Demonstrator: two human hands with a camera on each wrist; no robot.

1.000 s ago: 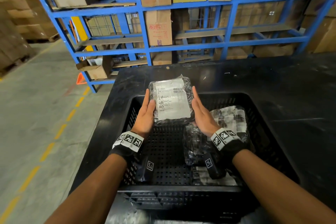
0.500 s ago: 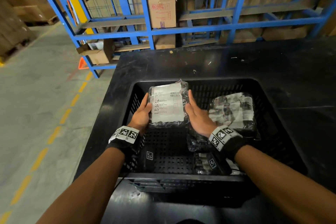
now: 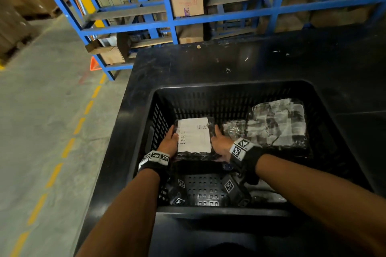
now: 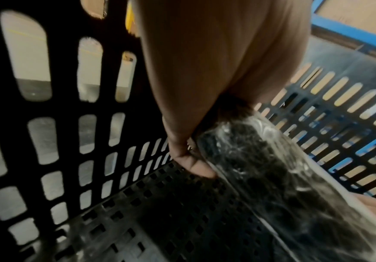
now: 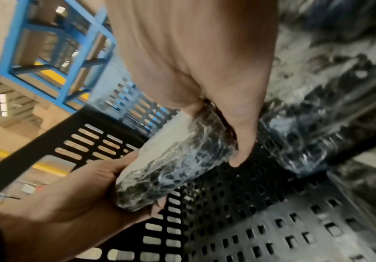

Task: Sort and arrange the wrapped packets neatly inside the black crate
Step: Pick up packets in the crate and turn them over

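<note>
Packets are partly sorted: one labelled packet (image 3: 194, 137) sits low in the black crate (image 3: 229, 89), left hand (image 3: 168, 144) and right hand (image 3: 221, 146) clasping its sides. Other packets (image 3: 275, 125) lie beside it, right; the near floor awaits filling.

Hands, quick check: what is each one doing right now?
Left hand: holding the labelled packet by its left edge, fingers curled under.
Right hand: holding the same packet by its right edge.
</note>
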